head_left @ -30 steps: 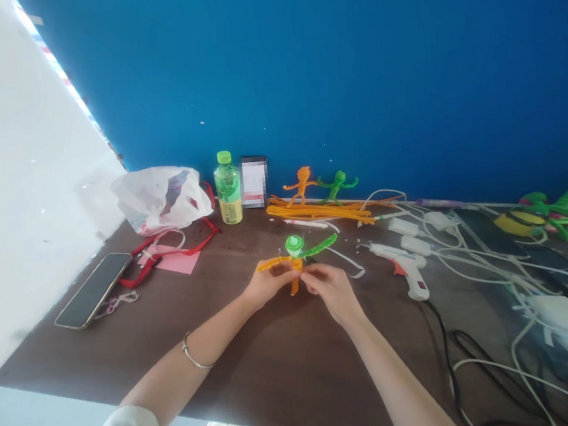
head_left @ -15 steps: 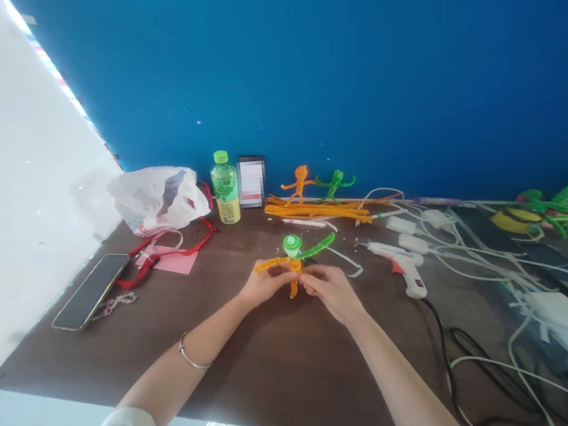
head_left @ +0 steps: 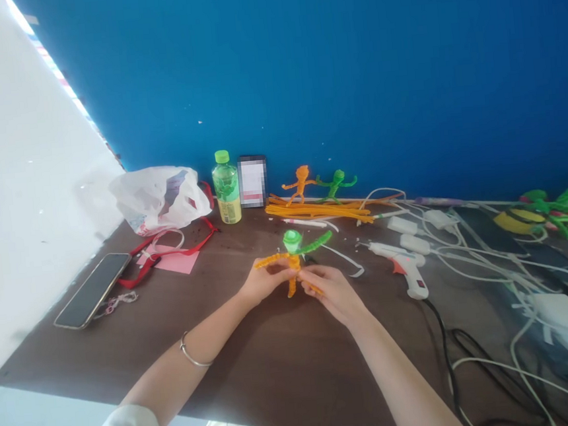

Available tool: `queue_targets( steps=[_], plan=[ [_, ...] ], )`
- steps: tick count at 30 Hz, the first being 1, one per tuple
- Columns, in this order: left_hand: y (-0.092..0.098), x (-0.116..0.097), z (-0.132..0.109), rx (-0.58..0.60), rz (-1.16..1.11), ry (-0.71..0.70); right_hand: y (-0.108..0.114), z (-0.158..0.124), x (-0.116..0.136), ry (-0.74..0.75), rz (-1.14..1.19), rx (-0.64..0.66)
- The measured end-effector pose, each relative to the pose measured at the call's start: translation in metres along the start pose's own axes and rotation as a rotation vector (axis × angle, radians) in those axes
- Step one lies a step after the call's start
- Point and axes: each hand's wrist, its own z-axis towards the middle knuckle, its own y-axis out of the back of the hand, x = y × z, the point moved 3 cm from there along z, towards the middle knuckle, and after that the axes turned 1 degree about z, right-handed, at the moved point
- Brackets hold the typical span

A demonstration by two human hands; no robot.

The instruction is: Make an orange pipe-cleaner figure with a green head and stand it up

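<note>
While seemingly shaping legs, can't read label on green-capped clear plastic bottle [head_left: 227,190] or pixelated screen of upright dark-framed phone [head_left: 252,179]. Pinching, with fingers closed, orange-and-green fuzzy pipe-cleaner figure [head_left: 294,262] over dark brown counter [head_left: 272,366]: waist in left hand [head_left: 266,285], orange leg in right hand [head_left: 335,293]. Next, probably needs steady left grip.

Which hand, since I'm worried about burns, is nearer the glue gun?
Right. The right hand is left of the glue gun, apart from it; the left hand is farther to its left.
</note>
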Motion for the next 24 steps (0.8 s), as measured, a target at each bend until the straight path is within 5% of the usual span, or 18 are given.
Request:
queue_targets(
  steps=[4,9,15,24],
  plan=[
    [0.002,0.011,0.002,-0.101,-0.225,0.110,0.000,-0.009,0.015,0.481,-0.482,-0.210],
    [-0.001,0.013,0.001,-0.109,-0.326,0.195,-0.009,-0.016,0.015,0.965,-1.004,-0.200],
    [-0.004,0.010,-0.001,-0.124,-0.407,0.242,-0.010,-0.019,0.012,1.200,-1.415,-0.263],
    [-0.006,0.010,-0.001,-0.070,-0.457,0.264,-0.013,-0.026,0.013,1.341,-1.587,-0.348]
  ],
)
